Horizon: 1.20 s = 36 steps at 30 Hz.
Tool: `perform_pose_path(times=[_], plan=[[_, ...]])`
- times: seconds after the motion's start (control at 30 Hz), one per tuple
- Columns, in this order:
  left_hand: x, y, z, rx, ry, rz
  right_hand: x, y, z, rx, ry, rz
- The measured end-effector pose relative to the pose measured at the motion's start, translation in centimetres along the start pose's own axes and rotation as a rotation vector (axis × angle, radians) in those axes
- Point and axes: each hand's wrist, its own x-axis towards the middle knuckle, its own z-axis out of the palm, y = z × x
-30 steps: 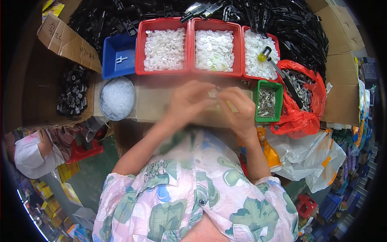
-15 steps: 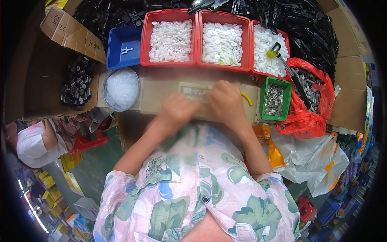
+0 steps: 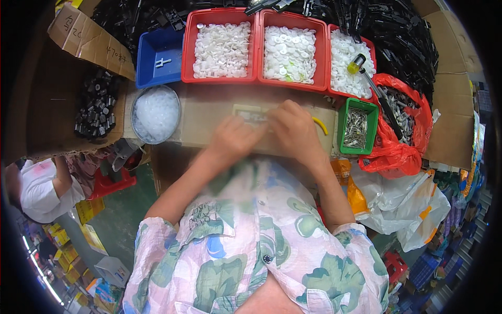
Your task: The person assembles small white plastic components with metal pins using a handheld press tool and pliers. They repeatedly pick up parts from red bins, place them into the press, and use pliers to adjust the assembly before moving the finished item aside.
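A: Near field first. Left hand (image 3: 234, 140) and right hand (image 3: 294, 129) meet at frame centre over the cardboard tabletop (image 3: 209, 112). Both blurred.

B: Grip state?

A: Fingers curled inward on both; cannot tell whether they clamp anything. Between and just above the fingertips lies a small pale flat piece (image 3: 253, 114), long axis running left-right across the frame. Which end leads: not resolvable.

B: Beside the hands?

A: A yellow curved strip (image 3: 320, 125) just right of the right hand. Further right, a green bin (image 3: 357, 124) of metal pins, standing lengthwise top to bottom. Touching its right side, a red plastic bag (image 3: 400, 141) of grey metal parts. Left of the hands, a round metal bowl (image 3: 156, 113) of clear white pieces.

B: Far row?

A: Blue bin (image 3: 160, 49) at upper left, nearly bare, one white piece in it. Then three red bins side by side, all with white parts: left red bin (image 3: 220, 45), middle red bin (image 3: 290, 49), right red bin (image 3: 351, 55). A yellow-headed tool (image 3: 357, 64) lies in the last, handle slanting down-right.

B: Packages, edges?

A: Brown carton flap (image 3: 86, 36) with handwriting, upper left; black parts in the carton below it. Open tabletop remains only in the strip between hands and bin row. Tabletop's near edge sits under the forearms.
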Motion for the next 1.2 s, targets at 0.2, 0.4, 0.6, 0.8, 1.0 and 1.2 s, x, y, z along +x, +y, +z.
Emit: perform_pose_path(times=[0.2, 0.4, 0.6, 0.8, 1.0, 1.2], plan=[[-0.4, -0.2, 0.2, -0.02, -0.036, -0.002, -0.7, 1.2, 0.7, -0.116, -0.051, -0.105], [-0.6, -0.3, 0.0, -0.042, -0.032, -0.007, -1.0, 1.5, 1.5, -0.066, 0.028, -0.104], [0.1, 0.0, 0.2, -0.032, -0.02, -0.032, -1.2, 1.4, 0.8, -0.031, 0.066, -0.099], [0.2, 0.8, -0.3, -0.026, -0.003, -0.077, -0.7, 2.0, -9.6, -0.157, 0.271, -0.005], [0.4, 0.0, -1.8, -0.197, -0.035, -0.108, -4.4, 10.4, -21.1, -0.663, 0.326, 0.336], [1.6, -4.7, -6.4, -0.106, 0.14, -0.201, -6.0, 16.4, -25.1, -0.71, 0.046, 0.586]])
